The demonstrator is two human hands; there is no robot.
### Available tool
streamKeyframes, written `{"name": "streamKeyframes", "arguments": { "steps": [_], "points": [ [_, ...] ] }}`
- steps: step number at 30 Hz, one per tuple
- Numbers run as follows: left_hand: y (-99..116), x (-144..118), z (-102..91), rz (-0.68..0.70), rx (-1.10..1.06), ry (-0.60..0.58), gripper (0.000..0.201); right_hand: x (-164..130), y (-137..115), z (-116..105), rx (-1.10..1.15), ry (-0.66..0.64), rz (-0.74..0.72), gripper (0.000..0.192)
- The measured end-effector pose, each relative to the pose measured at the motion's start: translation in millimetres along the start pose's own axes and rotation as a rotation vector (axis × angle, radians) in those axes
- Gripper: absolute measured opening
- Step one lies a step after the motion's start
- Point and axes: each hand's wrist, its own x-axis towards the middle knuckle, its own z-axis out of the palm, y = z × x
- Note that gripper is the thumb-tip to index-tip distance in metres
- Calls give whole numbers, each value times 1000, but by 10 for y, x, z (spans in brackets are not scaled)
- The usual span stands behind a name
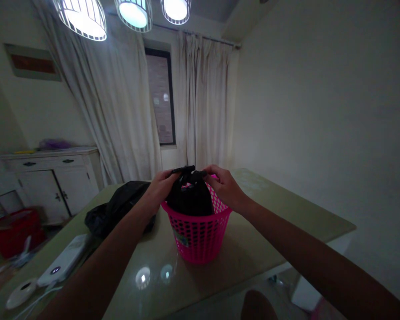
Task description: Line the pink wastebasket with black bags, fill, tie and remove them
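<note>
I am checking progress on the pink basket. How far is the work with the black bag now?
Done: the black bag already sits inside the pink basket on the table. In hand: the left hand and right hand pinch its top together. Left: the top does not look tied yet, and another black bag lies beside.

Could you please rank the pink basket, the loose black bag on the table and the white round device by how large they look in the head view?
1. Pink basket.
2. Loose black bag, close to the basket in apparent size, partly hidden by the left arm, so unsure.
3. White round device, clearly smallest.
</note>
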Motion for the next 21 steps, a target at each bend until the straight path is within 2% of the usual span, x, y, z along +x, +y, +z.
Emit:
{"name": "streamKeyframes", "arguments": {
  "steps": [3, 5, 8, 11, 14, 16, 18, 19, 20, 21],
  "points": [
    [-83, 132, -210, 63, 177, 26, 53, -109, -70, -104, 18, -228, -178, 14],
    [-190, 236, -428, 127, 352, 101, 48, -221, -128, -227, -50, -373, -245, 15],
    [-422, 338, -743, 137, 481, 265, 46, -392, -179, -451, -160, -495, -225, 21],
    [-642, 370, -887, 98, 479, 322, 45, -468, -196, -629, -213, -543, -151, 23],
    [-694, 349, -849, 119, 433, 342, 47, -391, -237, -672, -204, -511, -115, 24],
    [-606, 258, -760, 179, 421, 388, 55, -269, -270, -603, -181, -413, -91, 32],
    [-454, 65, -623, 350, 503, 490, 65, -120, -276, -448, -210, -325, -17, 41],
    [-372, -69, -534, 493, 585, 537, 65, -45, -261, -344, -262, -314, 35, 45],
    [-298, -218, -435, 636, 633, 539, 58, 27, -234, -229, -338, -332, 84, 50],
    [-240, -373, -328, 753, 641, 479, 43, 95, -195, -110, -428, -397, 122, 55]
  ]
}}
